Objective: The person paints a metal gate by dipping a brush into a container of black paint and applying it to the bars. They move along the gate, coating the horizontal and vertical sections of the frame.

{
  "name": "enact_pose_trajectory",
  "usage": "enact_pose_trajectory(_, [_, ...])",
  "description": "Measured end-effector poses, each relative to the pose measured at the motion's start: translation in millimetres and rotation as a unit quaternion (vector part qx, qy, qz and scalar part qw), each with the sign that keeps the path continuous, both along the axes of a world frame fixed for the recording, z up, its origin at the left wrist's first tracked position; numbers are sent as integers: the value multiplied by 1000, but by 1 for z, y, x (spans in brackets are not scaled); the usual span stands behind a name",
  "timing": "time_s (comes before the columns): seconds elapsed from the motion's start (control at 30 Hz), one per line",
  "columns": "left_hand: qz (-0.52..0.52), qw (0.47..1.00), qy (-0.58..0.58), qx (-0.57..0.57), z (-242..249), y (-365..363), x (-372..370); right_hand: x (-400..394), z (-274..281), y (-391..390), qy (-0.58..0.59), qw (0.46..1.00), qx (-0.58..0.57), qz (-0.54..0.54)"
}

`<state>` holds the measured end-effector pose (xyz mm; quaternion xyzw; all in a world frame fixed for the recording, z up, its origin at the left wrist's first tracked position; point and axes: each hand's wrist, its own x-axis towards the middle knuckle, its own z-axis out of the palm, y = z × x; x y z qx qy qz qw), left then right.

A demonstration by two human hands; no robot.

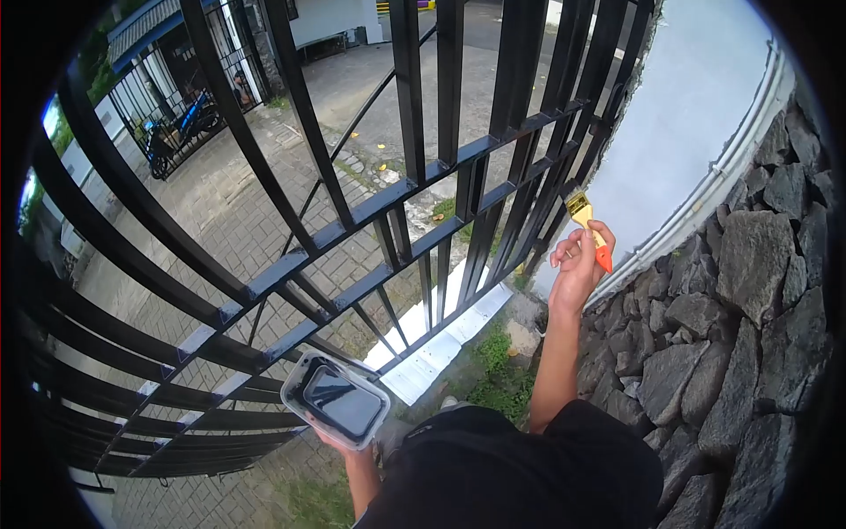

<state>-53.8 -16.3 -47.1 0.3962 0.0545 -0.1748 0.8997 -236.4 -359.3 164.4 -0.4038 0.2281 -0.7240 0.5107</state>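
Observation:
My right hand (575, 264) grips a paintbrush (592, 227) by its yellow handle with an orange end. The dark bristles point up and left, close to the right-hand bars of a black metal gate (379, 198). Low on the left, my left hand (339, 441) supports a clear plastic container (384, 414) from beneath, its fingers mostly hidden under it. Glossy black paint (339, 401) lies inside, and dark smears coat the container's walls.
White sheets (432, 361) lie on the ground along the gate's foot. A pale wall (683, 115) with pipes and a rough stone wall (731, 353) stand at the right. Beyond the bars are paving (220, 203) and a blue motorcycle (189, 123).

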Motion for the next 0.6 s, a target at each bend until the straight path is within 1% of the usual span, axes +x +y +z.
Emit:
enact_pose_trajectory(0.03, [23, 999, 22, 23, 7, -1, 0, -1, 0, -1, 6, 1000, 4, -3])
enact_pose_trajectory(0.07, [21, 999, 23, 28, 15, -2, -2, -1, 0, 0, 8, 1000, 10, -6])
enact_pose_trajectory(0.13, [18, 997, 71, -22, 26, -3, -6, -1, 2, 1, 13, 1000, -12, 5])
enact_pose_trajectory(0.2, [12, 997, 68, -20, 19, 1, -5, -1, 0, 2, 18, 1000, -9, 10])
enact_pose_trajectory(0.3, [1, 994, 86, -70, 8, 8, -1, -1, 2, 4, 28, 999, -12, 31])
enact_pose_trajectory(0.33, [3, 994, 88, -66, 1, 11, 1, -2, 1, 3, 29, 999, -8, 33])
enact_pose_trajectory(0.4, [19, 999, 35, -14, -4, 13, 2, -3, -2, 1, 44, 998, -29, 41])
enact_pose_trajectory(0.43, [14, 998, 62, -27, 6, 10, 0, -2, -1, 1, 35, 998, -28, 39])
enact_pose_trajectory(0.47, [14, 998, 63, -24, 1, 12, 0, -2, -1, 0, 36, 998, -25, 39])
enact_pose_trajectory(0.5, [33, 996, -21, 75, -6, 12, 1, -1, 0, -1, 28, 999, -28, 29])
enact_pose_trajectory(0.57, [55, 984, -70, 155, -16, 15, 2, -2, 3, -2, 20, 999, -31, 19])
enact_pose_trajectory(0.6, [68, 974, -92, 196, -11, 12, 2, -3, 5, -2, 16, 999, -27, 15])
